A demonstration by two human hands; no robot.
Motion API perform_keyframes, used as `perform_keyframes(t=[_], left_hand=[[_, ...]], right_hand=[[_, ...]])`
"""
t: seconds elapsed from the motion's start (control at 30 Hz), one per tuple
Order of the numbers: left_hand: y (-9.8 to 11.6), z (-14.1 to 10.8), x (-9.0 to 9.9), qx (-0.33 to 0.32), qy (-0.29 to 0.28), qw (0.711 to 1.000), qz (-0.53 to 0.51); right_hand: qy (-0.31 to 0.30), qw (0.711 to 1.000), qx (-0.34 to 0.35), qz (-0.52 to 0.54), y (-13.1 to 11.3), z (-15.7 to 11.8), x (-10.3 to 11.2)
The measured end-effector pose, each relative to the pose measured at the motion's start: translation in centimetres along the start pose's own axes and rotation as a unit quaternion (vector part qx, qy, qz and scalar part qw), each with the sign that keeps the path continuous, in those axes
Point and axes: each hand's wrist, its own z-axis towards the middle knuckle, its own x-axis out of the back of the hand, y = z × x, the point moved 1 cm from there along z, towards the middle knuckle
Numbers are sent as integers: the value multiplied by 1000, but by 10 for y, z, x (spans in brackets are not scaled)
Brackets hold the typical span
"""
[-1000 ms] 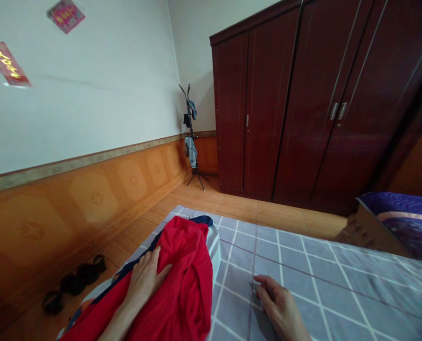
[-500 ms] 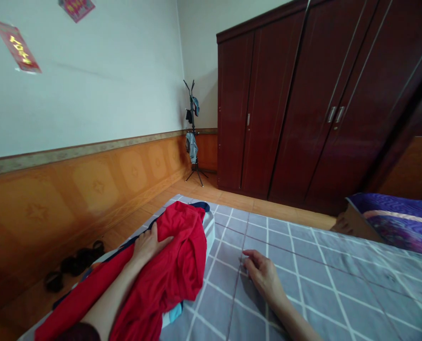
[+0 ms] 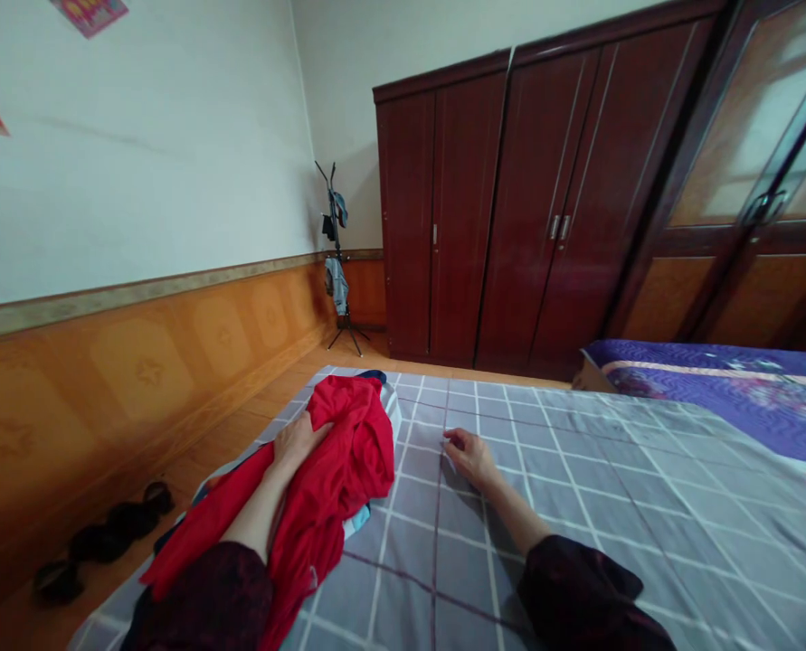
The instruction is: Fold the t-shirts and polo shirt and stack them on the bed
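A crumpled red garment [image 3: 352, 434] lies on top of a small pile of folded clothes at the left side of the bed. My left hand [image 3: 299, 443] rests on this red cloth, thumb spread out to the right and fingers lying over its left part. Dark blue cloth [image 3: 374, 375] and a light blue piece [image 3: 357, 522] peek out from under the red. To the right, my right hand [image 3: 470, 457] is over the grey checked bed sheet [image 3: 545, 470], its fingers loosely bent and apart, with nothing seen in them. Whether it touches the sheet I cannot tell.
Dark shoes [image 3: 108, 541] stand on the floor along the left wall. A coat rack [image 3: 338, 253] with hanging items stands in the corner beside a dark red wardrobe [image 3: 463, 226]. Beyond the bed at right lies a purple patterned cover [image 3: 701, 371].
The view has turned to the right, bringing in more of the purple cover and a glass-doored cabinet. Both hands keep about the same places on the garment and over the sheet.
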Motion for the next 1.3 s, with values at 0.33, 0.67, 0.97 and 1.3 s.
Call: perform_keyframes(t=[0.33,0.67,0.97,1.3], left_hand=[[0,-4,-1,5,23,1000,3],[-3,2,-12,32,61,997,-26],[16,-25,24,-12,225,970,-91],[69,-122,22,-205,34,976,-70]], right_hand=[[-129,988,82,29,-18,-67,32],[-153,981,78,89,-14,-92,46],[-166,976,27,140,-7,-89,46],[-154,969,-20,192,1,-94,46]])
